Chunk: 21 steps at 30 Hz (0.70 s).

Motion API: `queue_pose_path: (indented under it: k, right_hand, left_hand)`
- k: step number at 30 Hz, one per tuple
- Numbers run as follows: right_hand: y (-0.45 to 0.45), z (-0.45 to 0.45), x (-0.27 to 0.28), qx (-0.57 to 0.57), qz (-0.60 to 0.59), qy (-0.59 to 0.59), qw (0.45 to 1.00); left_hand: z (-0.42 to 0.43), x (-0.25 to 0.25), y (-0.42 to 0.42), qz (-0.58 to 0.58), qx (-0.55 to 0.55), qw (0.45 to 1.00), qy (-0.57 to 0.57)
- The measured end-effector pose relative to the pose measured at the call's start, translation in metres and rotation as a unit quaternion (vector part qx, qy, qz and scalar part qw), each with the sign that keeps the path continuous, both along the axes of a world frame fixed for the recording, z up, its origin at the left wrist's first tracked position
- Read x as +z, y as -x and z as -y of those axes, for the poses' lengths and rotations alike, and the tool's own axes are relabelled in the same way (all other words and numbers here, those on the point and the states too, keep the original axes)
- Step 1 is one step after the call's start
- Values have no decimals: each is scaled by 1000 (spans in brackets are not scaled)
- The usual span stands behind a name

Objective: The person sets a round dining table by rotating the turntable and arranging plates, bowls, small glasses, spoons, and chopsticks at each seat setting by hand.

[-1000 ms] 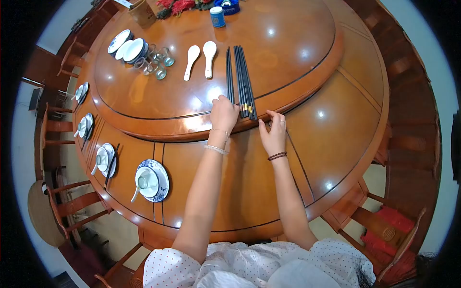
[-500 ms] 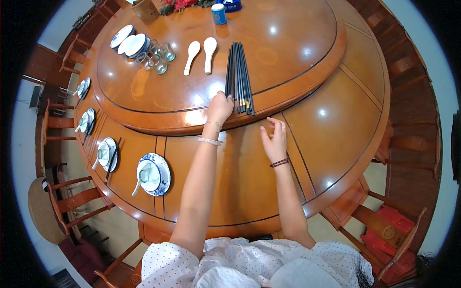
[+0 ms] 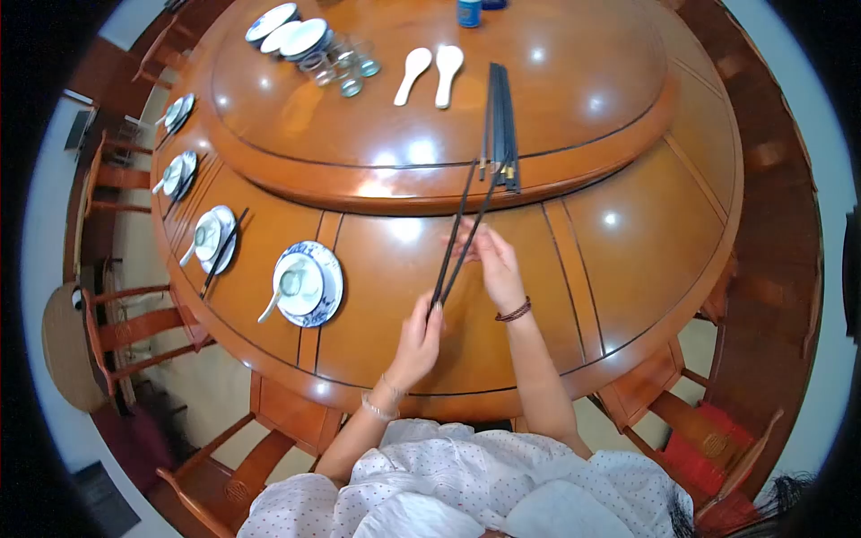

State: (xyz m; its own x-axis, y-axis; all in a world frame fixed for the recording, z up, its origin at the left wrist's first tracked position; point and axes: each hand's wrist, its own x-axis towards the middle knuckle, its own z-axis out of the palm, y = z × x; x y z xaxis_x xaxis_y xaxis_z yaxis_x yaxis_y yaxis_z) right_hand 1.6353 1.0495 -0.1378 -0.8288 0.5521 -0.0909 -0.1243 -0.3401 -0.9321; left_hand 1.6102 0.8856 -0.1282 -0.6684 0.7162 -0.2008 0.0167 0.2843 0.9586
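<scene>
My left hand (image 3: 420, 339) is closed on the lower ends of a pair of dark chopsticks (image 3: 456, 238), which point up and away over the table. My right hand (image 3: 491, 260) is beside the pair, fingers bent and partly behind the sticks; whether it touches them I cannot tell. Beyond both hands, a bundle of dark chopsticks (image 3: 502, 117) with gold bands lies on the raised turntable (image 3: 359, 134), its near ends at the edge. Two white spoons (image 3: 447, 76) lie left of the bundle.
Stacked bowls (image 3: 303, 38) and several glasses (image 3: 350, 81) stand on the turntable's left, with a blue can (image 3: 469, 13) at the back. A plate with bowl, glass and spoon (image 3: 336, 287) is left of my hands; several similar settings line the table's left edge. Chairs surround it.
My left hand has drawn back towards my body with a pair of chopsticks from the bundle. My right hand has moved slightly left, next to them. The view has shifted.
</scene>
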Motion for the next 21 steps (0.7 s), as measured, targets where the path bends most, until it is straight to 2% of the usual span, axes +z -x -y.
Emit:
queue_pose_path:
  k: [2, 4, 5, 6, 7, 9, 13, 17, 19, 21]
  right_hand:
    - [12, 35, -6, 87, 25, -15, 996]
    - [20, 73, -16, 143, 37, -7, 989]
    - [23, 91, -23, 170, 39, 39, 984]
    - [27, 108, -27, 193, 40, 84, 977]
    - [31, 121, -31, 197, 42, 89, 976]
    - [37, 142, -36, 234, 91, 76, 965]
    - [50, 185, -46, 268, 123, 61, 954]
    - [68, 211, -63, 238, 177, 36, 954]
    - [74, 218, -72, 220, 221, -58, 948]
    - [76, 226, -75, 189, 229, -52, 953]
  left_hand:
    - [41, -8, -13, -3, 16, 1000, 16]
    - [75, -8, -19, 86, 66, 994, 34]
    - [90, -7, -18, 87, 75, 993, 38]
    - [106, -6, -17, 146, 83, 985, 36]
    - [122, -4, -14, 204, 88, 975, 35]
    - [148, -3, -6, 247, 94, 964, 29]
    - [187, -10, 13, 345, 120, 931, -13]
    - [213, -21, 41, 415, 113, 903, -16]
    - [218, -28, 57, 423, 102, 900, -10]
    - [223, -37, 75, 437, 59, 898, -2]
